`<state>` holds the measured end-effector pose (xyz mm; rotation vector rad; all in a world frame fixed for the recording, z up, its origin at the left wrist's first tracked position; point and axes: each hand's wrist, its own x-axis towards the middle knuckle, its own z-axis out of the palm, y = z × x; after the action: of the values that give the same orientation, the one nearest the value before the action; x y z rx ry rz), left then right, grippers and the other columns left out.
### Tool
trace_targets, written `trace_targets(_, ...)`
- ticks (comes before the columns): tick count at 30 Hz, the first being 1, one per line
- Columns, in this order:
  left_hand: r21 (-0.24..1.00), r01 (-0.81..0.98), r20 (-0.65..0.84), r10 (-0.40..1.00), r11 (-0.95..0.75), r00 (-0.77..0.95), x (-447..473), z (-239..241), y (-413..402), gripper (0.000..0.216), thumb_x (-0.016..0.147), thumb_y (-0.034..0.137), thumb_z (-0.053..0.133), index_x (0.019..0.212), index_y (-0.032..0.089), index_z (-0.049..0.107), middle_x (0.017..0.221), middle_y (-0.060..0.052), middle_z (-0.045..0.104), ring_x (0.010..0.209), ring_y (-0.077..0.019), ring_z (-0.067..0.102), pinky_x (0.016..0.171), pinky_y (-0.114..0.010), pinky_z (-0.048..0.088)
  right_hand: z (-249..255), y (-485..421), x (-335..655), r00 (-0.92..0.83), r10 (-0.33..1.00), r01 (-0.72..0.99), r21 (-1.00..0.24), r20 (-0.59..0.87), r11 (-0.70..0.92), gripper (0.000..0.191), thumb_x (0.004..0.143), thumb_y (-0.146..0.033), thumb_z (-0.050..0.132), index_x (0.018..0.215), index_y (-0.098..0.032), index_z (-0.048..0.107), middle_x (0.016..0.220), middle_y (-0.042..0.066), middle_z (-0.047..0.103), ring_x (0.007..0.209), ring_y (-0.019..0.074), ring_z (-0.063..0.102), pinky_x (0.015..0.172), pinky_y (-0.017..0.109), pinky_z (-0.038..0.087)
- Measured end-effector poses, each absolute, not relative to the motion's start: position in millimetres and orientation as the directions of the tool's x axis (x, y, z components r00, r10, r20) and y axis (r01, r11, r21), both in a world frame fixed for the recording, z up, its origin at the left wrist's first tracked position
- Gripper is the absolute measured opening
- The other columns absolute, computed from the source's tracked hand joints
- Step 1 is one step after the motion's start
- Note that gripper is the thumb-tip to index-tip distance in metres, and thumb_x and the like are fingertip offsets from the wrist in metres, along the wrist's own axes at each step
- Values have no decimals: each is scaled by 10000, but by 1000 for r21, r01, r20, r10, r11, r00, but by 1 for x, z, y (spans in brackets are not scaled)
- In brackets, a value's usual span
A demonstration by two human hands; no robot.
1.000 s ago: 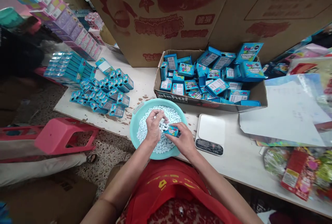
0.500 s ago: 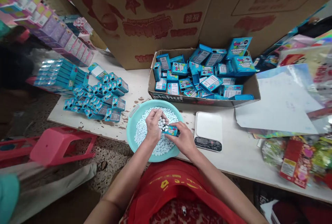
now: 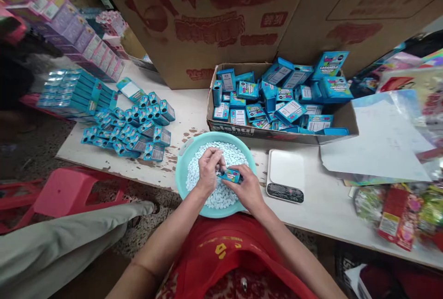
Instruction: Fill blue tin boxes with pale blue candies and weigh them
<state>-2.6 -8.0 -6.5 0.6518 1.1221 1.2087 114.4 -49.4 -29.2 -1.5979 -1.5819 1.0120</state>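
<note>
Over a turquoise basin [image 3: 181, 176] of small pale pellets [image 3: 221, 198], the person's right hand [image 3: 249, 189] had its grip clamped on a little blue box [image 3: 230, 176]. The left hand [image 3: 208, 167] curled at the box's end; whether its grip was closed on anything, I couldn't tell. Right of the basin, a white scale [image 3: 285, 170] sat on the bench [image 3: 321, 206]; behind stood a carton [image 3: 266, 136] full of similar boxes [image 3: 290, 110].

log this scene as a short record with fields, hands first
left hand: curled at one end of the blue box; grip unclear
right hand: holding that box over the bowl
bowl: turquoise, pale candies inside
scale: on the table, right of the bowl
carton: behind bowl and scale, holding loose boxes
pile: small boxes, left of the bowl
</note>
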Motion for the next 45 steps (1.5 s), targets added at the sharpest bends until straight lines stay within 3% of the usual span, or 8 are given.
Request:
trace_targets(4, 914, -336, -283, 952, 229, -121, -18, -20, -2, 202, 785, 374, 575, 756, 178, 530, 518, 58, 492, 391, -55, 395, 401, -181, 291, -25, -58, 119, -26, 999, 430, -903, -29, -15, 289, 701, -289, 744, 961, -226, 633, 921, 49, 637, 901, 240, 601, 803, 381, 478)
trace_targets(7, 981, 23, -181, 955, 192, -236, -34, -48, 15, 241, 851, 407, 463, 790, 189, 544, 588, 25, 548, 517, -104, 519, 483, -210, 392, -19, -62, 131, -5, 998, 367, -929, 56, 53, 294, 724, -307, 735, 990, -244, 626, 956, 46, 637, 917, 224, 604, 811, 367, 487)
trace_targets(12, 825, 553, -104, 993, 116, -54, -19, -104, 34, 144, 775, 311, 590, 852, 201, 643, 975, -59, 656, 1008, -230, 560, 924, -386, 410, -15, -59, 153, -25, 997, 334, -939, 78, 82, 299, 716, -329, 746, 979, -244, 632, 930, 43, 635, 876, 212, 616, 775, 350, 508)
trace_targets(17, 667, 743, -170, 982, 51, 85, 19, -122, 14, 214, 762, 341, 623, 925, 205, 646, 1047, -86, 607, 1058, -263, 507, 953, -423, 374, -9, -55, 164, 8, 995, 307, -947, 98, 91, 298, 724, -325, 742, 985, -245, 622, 923, 38, 629, 867, 200, 614, 766, 336, 510)
trace_targets(27, 829, 403, -372, 920, 388, -121, -26, -96, -13, 221, 769, 404, 492, 690, 200, 517, 611, 8, 532, 540, -132, 521, 504, -247, 418, -31, -53, 153, -1, 1000, 402, -915, 31, 29, 280, 726, -334, 733, 966, -243, 620, 912, 37, 630, 884, 218, 618, 775, 351, 506)
trace_targets(31, 893, -110, -447, 886, 436, -121, -30, -54, -8, 253, 763, 443, 538, 757, 199, 473, 595, 44, 503, 387, -69, 413, 361, -191, 293, -44, -54, 139, -42, 999, 447, -893, 35, 50, 267, 753, -348, 700, 981, -240, 612, 928, 51, 629, 886, 232, 616, 769, 361, 504)
trace_targets(34, 827, -450, -417, 905, 337, -88, -25, -27, -8, 227, 720, 372, 619, 745, 188, 489, 644, 29, 565, 451, -82, 513, 429, -203, 401, -48, -54, 125, -84, 996, 489, -870, 34, 71, 261, 761, -332, 688, 989, -231, 608, 926, 62, 627, 890, 243, 608, 769, 371, 497)
trace_targets(45, 842, -478, -380, 904, 249, -197, -11, -8, -9, 238, 718, 333, 655, 838, 185, 514, 869, -14, 663, 561, -105, 619, 526, -224, 486, -25, -54, 117, -116, 992, 531, -842, 44, 99, 263, 736, -313, 705, 964, -217, 614, 893, 53, 628, 866, 235, 600, 748, 352, 476)
